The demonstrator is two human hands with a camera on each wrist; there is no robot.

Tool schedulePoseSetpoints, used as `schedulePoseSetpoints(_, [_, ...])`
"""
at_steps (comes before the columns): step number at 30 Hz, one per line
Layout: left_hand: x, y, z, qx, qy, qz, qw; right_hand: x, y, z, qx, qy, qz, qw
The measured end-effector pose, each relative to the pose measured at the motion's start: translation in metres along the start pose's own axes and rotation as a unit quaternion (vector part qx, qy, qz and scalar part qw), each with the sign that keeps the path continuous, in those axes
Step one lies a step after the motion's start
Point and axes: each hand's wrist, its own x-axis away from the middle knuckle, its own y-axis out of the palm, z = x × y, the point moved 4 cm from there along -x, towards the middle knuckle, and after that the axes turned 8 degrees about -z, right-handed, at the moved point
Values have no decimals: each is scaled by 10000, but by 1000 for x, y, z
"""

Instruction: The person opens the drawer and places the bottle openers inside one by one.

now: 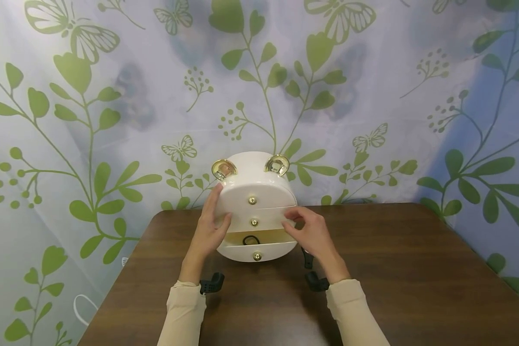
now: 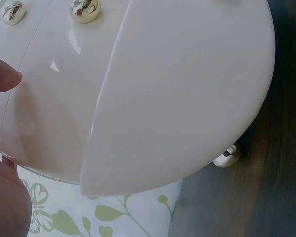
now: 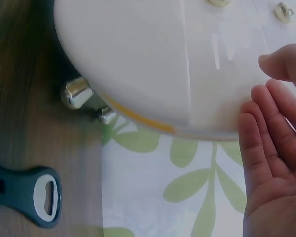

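A round white box with drawers (image 1: 238,194) stands on the table, with two gold ears on top and gold knobs down its front. Its bottom drawer (image 1: 277,251) is pulled out, and a black ring-shaped object (image 1: 251,240) lies inside. My left hand (image 1: 207,226) lies along the box's left side, fingers extended up its edge and thumb at the front. At the right side, my right hand (image 1: 309,230) has its fingers gently bent, fingertips right at the box's edge and nothing between them and the thumb (image 3: 281,63).
A dark bottle opener (image 3: 39,197) lies on the brown wooden table (image 1: 415,259), right of the box. Behind hangs a pale cloth (image 1: 155,96) with green leaves and butterflies. A white loop (image 1: 79,307) shows beyond the table's left edge.
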Motion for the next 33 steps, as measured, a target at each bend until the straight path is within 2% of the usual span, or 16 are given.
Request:
schedulePoseSetpoints(16, [0, 0, -1, -27, -4, -25, 10000, 4, -16, 20, -26, 510, -338, 9981])
schedulePoseSetpoints(26, [0, 0, -1, 30, 37, -17, 10000, 6, -19, 27, -10, 465, -463, 9978])
schedulePoseSetpoints(33, [0, 0, -1, -25, 10, -8, 10000, 11, -19, 38, 67, 877, -679, 9938])
